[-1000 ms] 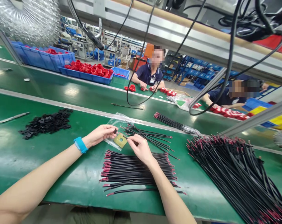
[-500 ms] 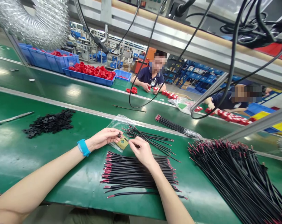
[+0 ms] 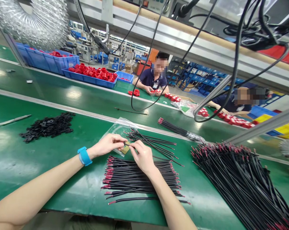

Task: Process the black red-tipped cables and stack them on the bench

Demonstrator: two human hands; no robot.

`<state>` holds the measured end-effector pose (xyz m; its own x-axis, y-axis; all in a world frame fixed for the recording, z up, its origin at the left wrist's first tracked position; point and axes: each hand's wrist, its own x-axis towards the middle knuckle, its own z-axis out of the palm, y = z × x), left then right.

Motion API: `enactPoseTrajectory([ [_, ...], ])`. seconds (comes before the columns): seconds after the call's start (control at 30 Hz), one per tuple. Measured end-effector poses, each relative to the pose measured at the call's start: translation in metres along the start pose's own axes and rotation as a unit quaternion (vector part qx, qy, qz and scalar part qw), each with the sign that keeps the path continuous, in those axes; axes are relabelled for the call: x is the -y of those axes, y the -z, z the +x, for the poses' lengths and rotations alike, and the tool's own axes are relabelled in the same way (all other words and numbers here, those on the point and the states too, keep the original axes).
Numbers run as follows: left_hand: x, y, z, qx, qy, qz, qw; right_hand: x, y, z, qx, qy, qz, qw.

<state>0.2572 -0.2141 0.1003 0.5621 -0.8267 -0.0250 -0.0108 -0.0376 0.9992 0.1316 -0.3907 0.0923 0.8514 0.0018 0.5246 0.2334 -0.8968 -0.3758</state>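
My left hand (image 3: 110, 143), with a blue band at its wrist, pinches a small black part. Close beside it, my right hand (image 3: 142, 155) grips a black cable whose end meets that part. Under the fingertips lies a yellowish plate (image 3: 125, 149) on a clear plastic bag (image 3: 110, 129). Several black cables with red ends (image 3: 139, 179) lie in a row below my right hand and forearm. Another loose group of cables (image 3: 156, 143) is just beyond the hands. To the left is a pile of small flat black parts (image 3: 48, 126).
A large cable heap (image 3: 237, 172) covers the right side. A cable bundle (image 3: 175, 127) lies past a metal rail. Blue bins (image 3: 89, 78) with red parts stand far left. Two people sit across the bench. A black cable loop (image 3: 132, 99) hangs in front.
My hands have come together, bringing the cable end against the black part. The view has shifted slightly. The person at the far right has drawn a hand down toward the red and white parts.
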Motion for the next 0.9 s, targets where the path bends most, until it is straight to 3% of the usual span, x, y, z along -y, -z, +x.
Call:
enactPoseTrajectory([
  [0.13,0.001,-0.006,-0.001,0.013,-0.059,0.042,0.997,0.003,-0.003,-0.001,0.004,-0.027,0.035,0.999],
  [0.3,-0.005,-0.012,-0.005,-0.002,-0.152,0.141,0.978,0.004,-0.005,0.001,0.023,-0.099,0.158,0.982],
  [0.5,-0.009,-0.015,-0.009,0.053,-0.207,0.201,0.956,0.001,-0.008,0.0,0.084,-0.163,0.259,0.948],
  [0.6,-0.006,-0.015,-0.007,0.03,-0.178,0.166,0.97,0.001,-0.01,0.001,0.078,-0.164,0.28,0.943],
  [0.73,0.001,-0.011,-0.003,-0.037,-0.074,0.012,0.996,0.005,-0.012,0.003,0.014,-0.151,0.26,0.954],
  [0.9,0.004,-0.011,-0.002,-0.039,-0.039,-0.02,0.998,0.009,-0.014,0.0,-0.044,-0.099,0.214,0.971],
])
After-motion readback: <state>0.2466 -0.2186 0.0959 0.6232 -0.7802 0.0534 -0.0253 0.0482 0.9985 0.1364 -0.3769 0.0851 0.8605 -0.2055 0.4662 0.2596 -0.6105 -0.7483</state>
